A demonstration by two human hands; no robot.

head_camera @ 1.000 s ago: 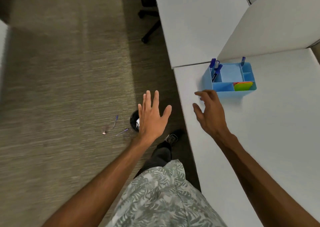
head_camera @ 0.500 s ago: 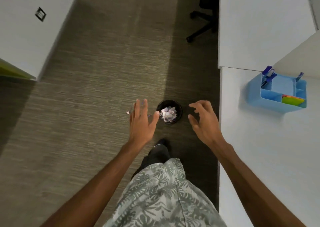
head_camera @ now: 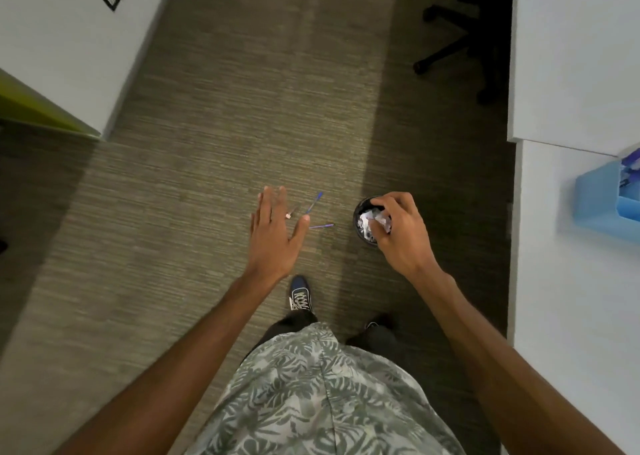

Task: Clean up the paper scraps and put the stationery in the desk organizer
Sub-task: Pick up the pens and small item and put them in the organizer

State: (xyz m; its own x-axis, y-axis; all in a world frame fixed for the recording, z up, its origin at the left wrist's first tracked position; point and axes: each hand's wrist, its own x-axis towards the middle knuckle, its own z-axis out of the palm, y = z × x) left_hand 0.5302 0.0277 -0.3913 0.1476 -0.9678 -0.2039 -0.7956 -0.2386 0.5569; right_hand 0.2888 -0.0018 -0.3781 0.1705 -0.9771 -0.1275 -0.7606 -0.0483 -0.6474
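Note:
On the carpet stands a small black bin (head_camera: pixel 358 212) filled with crumpled white paper scraps (head_camera: pixel 367 221). My right hand (head_camera: pixel 403 236) hovers over it, fingers curled and apart, with nothing seen in it. Left of the bin lie two blue pens (head_camera: pixel 314 202) (head_camera: pixel 322 226) and a thin pencil-like stick (head_camera: pixel 291 211). My left hand (head_camera: pixel 275 234) is flat and open above them, partly hiding the stick. The blue desk organizer (head_camera: pixel 601 198) sits on the white desk (head_camera: pixel 568 298) at the right edge, holding blue markers.
A black office chair base (head_camera: pixel 450 50) stands at the top right beside a second white desk (head_camera: pixel 571 56). A white partition (head_camera: pixel 69 45) with a yellow-green edge fills the top left. My shoes (head_camera: pixel 300 295) are on the carpet below the pens.
The view has swung left, away from the desk, toward the floor. My right hand moved from the desk edge to above the bin. My left hand now hangs over the pens.

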